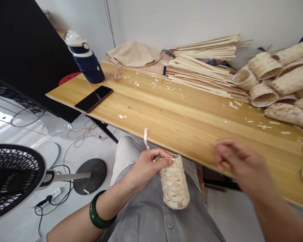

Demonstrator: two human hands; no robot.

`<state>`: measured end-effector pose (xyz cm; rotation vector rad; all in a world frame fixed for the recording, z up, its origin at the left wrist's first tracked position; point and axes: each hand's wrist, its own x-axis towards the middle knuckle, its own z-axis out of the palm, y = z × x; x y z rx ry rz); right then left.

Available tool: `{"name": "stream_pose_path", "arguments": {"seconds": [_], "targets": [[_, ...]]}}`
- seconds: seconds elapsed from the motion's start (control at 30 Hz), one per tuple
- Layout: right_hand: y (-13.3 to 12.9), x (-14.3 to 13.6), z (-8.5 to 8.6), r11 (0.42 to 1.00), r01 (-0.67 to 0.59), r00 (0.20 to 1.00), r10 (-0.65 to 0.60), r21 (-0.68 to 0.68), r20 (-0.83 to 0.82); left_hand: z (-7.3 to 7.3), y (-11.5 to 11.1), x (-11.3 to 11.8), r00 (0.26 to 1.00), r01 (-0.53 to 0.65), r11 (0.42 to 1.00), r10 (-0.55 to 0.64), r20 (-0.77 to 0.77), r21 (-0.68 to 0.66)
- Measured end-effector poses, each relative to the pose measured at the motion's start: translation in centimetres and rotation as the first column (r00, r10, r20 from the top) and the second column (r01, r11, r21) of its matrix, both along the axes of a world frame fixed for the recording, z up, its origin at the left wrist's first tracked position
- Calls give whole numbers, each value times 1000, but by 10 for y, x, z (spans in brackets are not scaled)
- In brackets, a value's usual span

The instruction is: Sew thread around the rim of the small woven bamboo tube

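At the lower centre of the frame, I see the woven piece (pixel 176 188) held in front of a grey shirt, its narrow end up and its wider, rounded end toward the bottom. The left hand (pixel 147 166) has it pinched at the top rim, thumb on the near side and fingers bent close against it, with hardly any gap. A thin dark thread (pixel 179 164) loops by that rim. Just beyond the fingers I make out a pale strip (pixel 145 136) standing up; I can't tell whether it joins the weave.

Right of centre, the right hand (pixel 238 159) is over the front edge of the wooden table (pixel 166 114), well apart from the woven piece. Its fingers look curled, but blur keeps me from telling how tightly, or whether they have hold of anything.

Toward the upper right I get bundles of thin strips (pixel 199 74), with a dark blue spool (pixel 164 70) at their left end and a heap of woven tubes (pixel 265 94) to their right. At upper left, a phone (pixel 94 98) lies near a blue bottle (pixel 87 62). A fan (pixel 15 181) fills the lower left edge.
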<state>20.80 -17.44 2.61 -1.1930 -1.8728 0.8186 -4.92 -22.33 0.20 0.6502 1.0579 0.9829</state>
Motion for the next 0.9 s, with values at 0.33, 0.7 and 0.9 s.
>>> {"name": "stream_pose_path", "arguments": {"seconds": [0.33,0.7,0.9], "targets": [[-26,-70,-13,888,-165,985,172,-429,-23,-4,1,-4,992,124,989,-120,-48,76],[-25,-64,-22,906,-150,988,152,-397,-28,8,-1,-33,788,458,773,-126,-602,439],[-27,-62,-25,900,-163,987,152,-405,-60,8,4,-34,713,523,676,-14,-701,519]]}}
